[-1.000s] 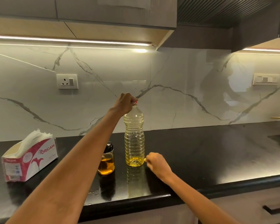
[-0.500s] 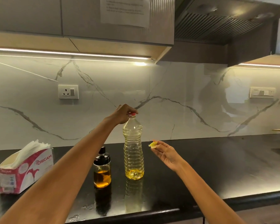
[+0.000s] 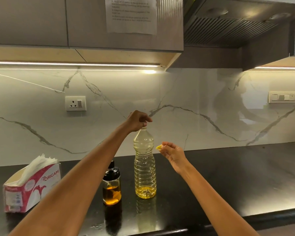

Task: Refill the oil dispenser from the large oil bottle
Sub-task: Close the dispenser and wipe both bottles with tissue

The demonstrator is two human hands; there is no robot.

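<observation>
The left hand (image 3: 138, 120) was curled over the mouth of the tall clear plastic oil bottle (image 3: 145, 165); whether it gripped anything could not be told. The right hand (image 3: 173, 154) pinched a small yellow scrap (image 3: 159, 147) just right of the bottle. The bottle stood upright on the black countertop (image 3: 228, 176), the black-capped glass oil dispenser (image 3: 111, 184) just left of it. A pink-and-white tissue box (image 3: 30, 183) sat far left.

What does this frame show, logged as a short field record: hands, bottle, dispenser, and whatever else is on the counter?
left hand: curled at the top of the large oil bottle; grip on the cap not clear
right hand: pinches a small yellow piece beside the bottle
bottle: upright, little oil at the bottom
oil dispenser: left of the bottle, black lid on, part full
tissue box: far left of the counter
</observation>
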